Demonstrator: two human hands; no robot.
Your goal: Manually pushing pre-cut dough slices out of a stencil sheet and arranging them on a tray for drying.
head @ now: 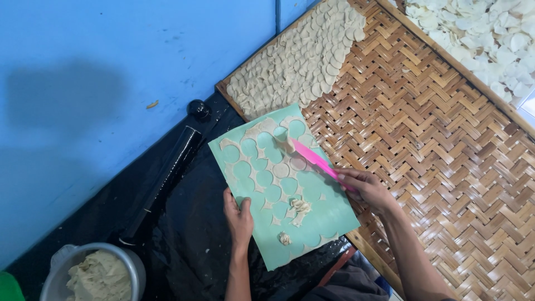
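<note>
A pale green board [326, 214] lies across the edge of a woven bamboo tray [434, 145]. A thin sheet of dough [262, 136] with round holes cut out covers the board's upper part, with small dough scraps [300, 207] lower down. My left hand [238, 214] grips the board's left edge. In my right hand [365, 187] is a pink flat scraper [312, 157], its tip under the dough near the board's top.
Several rows of round dough discs [304, 56] lie on the tray's far end. A second tray [485, 28] holds white discs at top right. On black plastic [189, 223] lie a dark rolling pin [161, 178] and a metal bowl of dough [100, 276]. A blue wall [111, 67] stands at left.
</note>
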